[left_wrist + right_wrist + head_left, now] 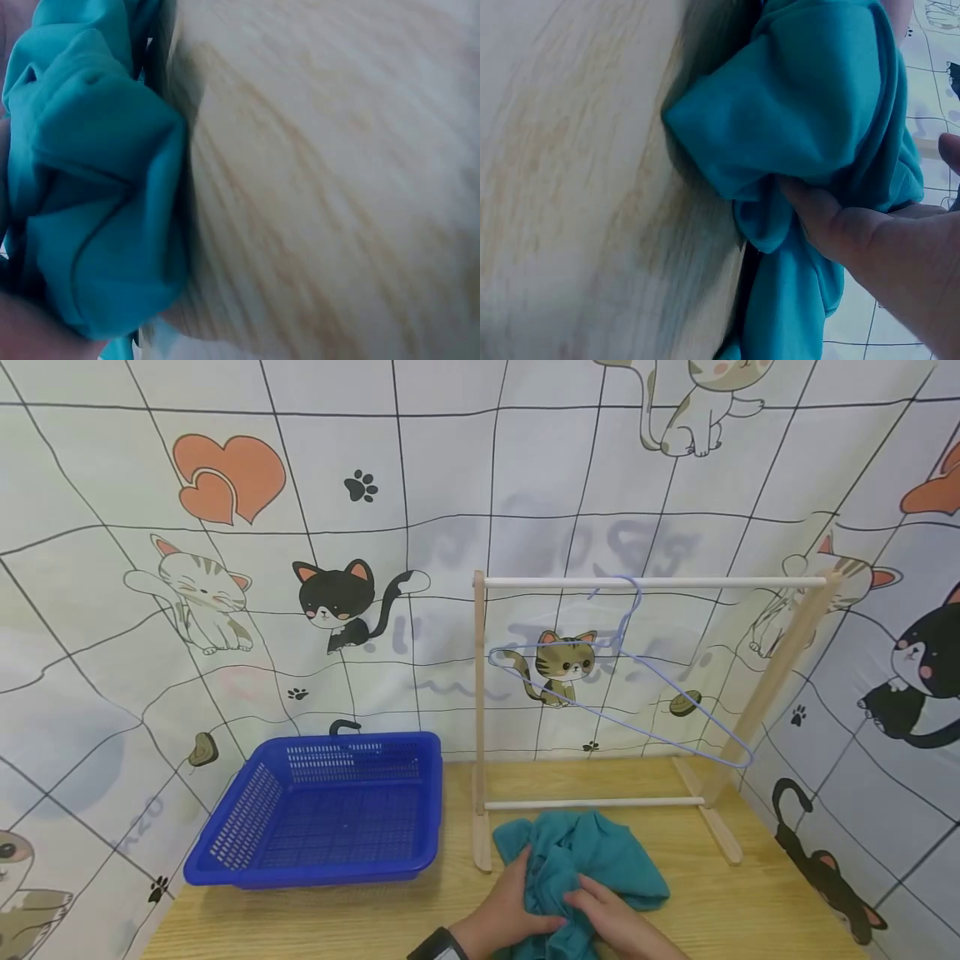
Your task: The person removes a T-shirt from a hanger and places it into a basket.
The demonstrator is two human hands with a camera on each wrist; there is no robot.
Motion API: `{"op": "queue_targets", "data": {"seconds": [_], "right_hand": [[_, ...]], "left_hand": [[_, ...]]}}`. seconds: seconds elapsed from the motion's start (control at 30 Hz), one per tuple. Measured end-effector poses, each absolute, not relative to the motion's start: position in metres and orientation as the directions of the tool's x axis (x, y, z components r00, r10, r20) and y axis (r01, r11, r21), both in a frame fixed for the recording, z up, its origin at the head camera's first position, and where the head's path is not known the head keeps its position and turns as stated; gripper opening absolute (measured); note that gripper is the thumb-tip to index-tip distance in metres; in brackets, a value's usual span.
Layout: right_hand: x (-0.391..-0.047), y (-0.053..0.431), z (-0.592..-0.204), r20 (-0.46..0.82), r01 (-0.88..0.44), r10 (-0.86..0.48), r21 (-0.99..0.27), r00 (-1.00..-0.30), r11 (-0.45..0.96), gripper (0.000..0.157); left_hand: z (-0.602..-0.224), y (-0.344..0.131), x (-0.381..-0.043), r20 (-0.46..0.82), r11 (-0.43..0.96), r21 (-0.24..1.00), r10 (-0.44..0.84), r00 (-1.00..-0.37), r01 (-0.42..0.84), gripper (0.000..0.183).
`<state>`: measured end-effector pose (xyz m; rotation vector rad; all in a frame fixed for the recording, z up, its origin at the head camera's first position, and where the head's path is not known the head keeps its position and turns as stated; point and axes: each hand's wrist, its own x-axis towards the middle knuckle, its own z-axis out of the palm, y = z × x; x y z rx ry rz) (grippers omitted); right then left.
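Note:
A crumpled teal cloth lies bunched on the wooden table in front of the rack, at the lower middle of the head view. From its left side my left hand grips the gathered folds, thumb toward me. My right hand grips the same bunch from the right. In the right wrist view the fingertips of that hand sink into a fold of the cloth. The left wrist view shows the twisted cloth close to the tabletop, with only bits of the left hand at the frame's edge.
Behind the cloth stands a wooden rack with a thin blue hanger hooked on its top bar. To the left sits a blue plastic basket on the table. A cat-patterned sheet covers the walls.

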<state>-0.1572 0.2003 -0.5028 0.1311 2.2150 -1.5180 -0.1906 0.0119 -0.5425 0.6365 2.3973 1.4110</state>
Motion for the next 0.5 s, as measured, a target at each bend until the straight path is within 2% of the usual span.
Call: {"op": "queue_targets", "data": {"seconds": [0.2,0.5], "right_hand": [[-0.156,0.2007,-0.499,-0.396,0.295,-0.256,-0.886,-0.882,0.357,0.08],[-0.1577,0.2023,-0.4933,-0.38,0.281,-0.286,-0.901,-0.88,0.33,0.078]], "left_hand": [[-0.5447,0.0115,-0.1911,0.022,0.377,0.899,0.47,-0.883,0.223,0.108],[-0.5354,0.0102,-0.1929,-0.009,0.4,0.899,0.422,-0.907,0.177,0.09]]}}
